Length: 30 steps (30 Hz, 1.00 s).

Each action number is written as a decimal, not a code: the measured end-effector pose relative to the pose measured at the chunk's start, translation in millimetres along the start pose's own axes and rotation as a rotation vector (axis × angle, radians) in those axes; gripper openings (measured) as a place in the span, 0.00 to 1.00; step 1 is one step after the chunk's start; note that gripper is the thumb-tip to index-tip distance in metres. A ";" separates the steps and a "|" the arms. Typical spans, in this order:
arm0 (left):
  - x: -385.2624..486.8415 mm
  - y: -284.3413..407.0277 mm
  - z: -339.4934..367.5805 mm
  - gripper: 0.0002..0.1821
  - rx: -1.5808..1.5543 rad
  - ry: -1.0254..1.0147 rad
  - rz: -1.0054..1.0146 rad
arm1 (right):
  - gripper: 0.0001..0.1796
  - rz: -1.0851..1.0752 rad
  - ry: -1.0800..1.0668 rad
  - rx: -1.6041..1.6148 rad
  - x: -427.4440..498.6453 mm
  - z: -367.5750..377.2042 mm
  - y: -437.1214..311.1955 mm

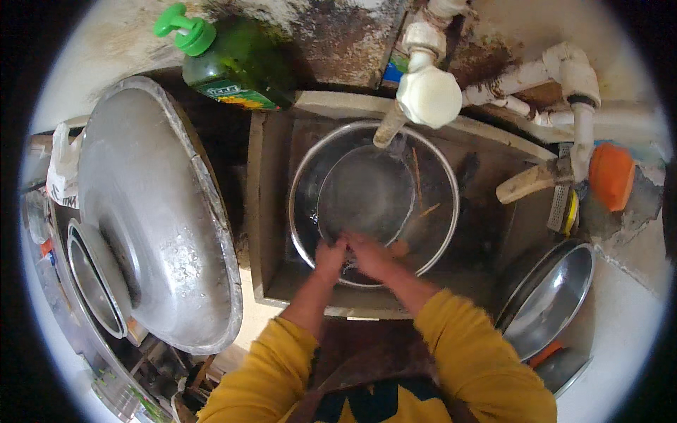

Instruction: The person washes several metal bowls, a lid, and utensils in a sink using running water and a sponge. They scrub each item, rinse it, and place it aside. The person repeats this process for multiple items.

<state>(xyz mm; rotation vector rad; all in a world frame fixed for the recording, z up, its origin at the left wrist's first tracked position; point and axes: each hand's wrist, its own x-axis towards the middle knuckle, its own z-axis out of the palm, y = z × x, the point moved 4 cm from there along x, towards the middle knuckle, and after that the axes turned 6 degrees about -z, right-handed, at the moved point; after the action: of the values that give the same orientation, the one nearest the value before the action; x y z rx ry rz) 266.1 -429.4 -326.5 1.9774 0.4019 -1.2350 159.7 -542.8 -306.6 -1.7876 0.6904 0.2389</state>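
A round stainless steel basin (453, 211) stands inside a grey sink (256, 211), below a white plastic tap (429, 97). Both of my hands reach over its near rim and meet inside it, close to the left front. My left hand (331, 255) and my right hand (368, 256) are blurred, with fingertips together around a tiny dark red spot. Whether they grip anything is unclear. Just right of my right hand lies a faint orange shape (399, 247), possibly a reflection. Two thin orange-brown streaks (418, 177) show along the basin's right inner wall.
A large metal bowl (158, 222) leans at the left, with a smaller metal bowl (98, 280) beside it. A green pump bottle (232, 69) stands behind the sink. To the right are a second tap (534, 180), an orange object (611, 177) and a tilted steel bowl (550, 301).
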 end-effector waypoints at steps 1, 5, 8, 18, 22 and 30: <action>0.9 12.0 -2.6 0.31 -0.002 -0.050 0.115 | 0.21 0.041 0.032 -0.031 0.4 -10.2 9.9; -10.3 39.5 -7.7 0.31 -0.148 -0.031 0.256 | 0.25 0.151 -0.062 -0.563 2.2 -1.6 43.6; -15.2 17.9 0.5 0.26 -0.403 -0.038 0.027 | 0.21 -0.070 -0.138 -0.451 -3.9 6.8 30.9; -38.1 18.9 -5.2 0.30 -0.266 -0.070 -0.122 | 0.12 -0.318 0.010 -0.525 -14.9 2.2 -10.0; -32.0 37.0 -16.0 0.28 -0.202 -0.024 0.418 | 0.15 -0.268 -0.087 -0.884 -18.8 -5.0 14.6; -18.8 -38.3 6.3 0.28 -0.337 -0.097 0.002 | 0.28 0.105 0.241 -0.101 4.8 -36.2 43.5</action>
<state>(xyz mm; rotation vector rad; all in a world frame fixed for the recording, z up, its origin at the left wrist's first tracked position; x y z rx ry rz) 229.7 -406.3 -328.4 1.6260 0.5221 -1.1717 132.6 -585.8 -332.0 -1.8969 0.9595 0.1315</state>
